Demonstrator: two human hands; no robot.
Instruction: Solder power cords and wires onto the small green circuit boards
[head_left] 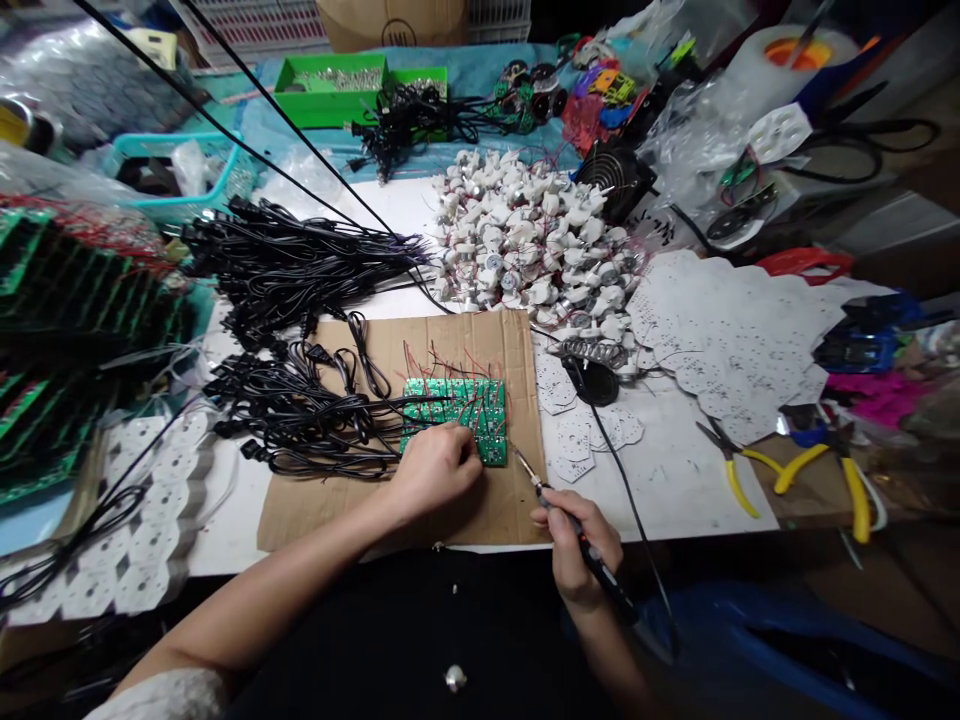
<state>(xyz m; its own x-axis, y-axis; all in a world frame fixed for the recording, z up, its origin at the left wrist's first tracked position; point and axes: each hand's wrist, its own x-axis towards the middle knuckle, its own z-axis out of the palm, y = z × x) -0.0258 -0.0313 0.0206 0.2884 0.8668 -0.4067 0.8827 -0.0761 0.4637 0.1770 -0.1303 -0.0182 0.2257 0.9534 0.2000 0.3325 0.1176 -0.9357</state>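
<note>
A green circuit board panel (pixel 491 415) with red and black wires lies on a sheet of brown cardboard (pixel 450 515). My left hand (pixel 439 465) rests over the panel's lower edge, its fingers curled closed; whatever they pinch is hidden beneath them. In my right hand (pixel 581 545) is a soldering iron (pixel 592 560), held like a pen. Its tip sits just right of the panel, apart from it. Black power cords (pixel 315 410) lie left of the panel, and some of their ends reach onto the board.
White motor-like parts (pixel 525 230) are heaped behind the cardboard. A coiled iron stand (pixel 592 352) sits before them. White boards (pixel 735 330) and yellow-handled pliers (pixel 739 465) lie right. Stacked green boards (pixel 60 290) stand left. Green trays (pixel 330 90) are at the back.
</note>
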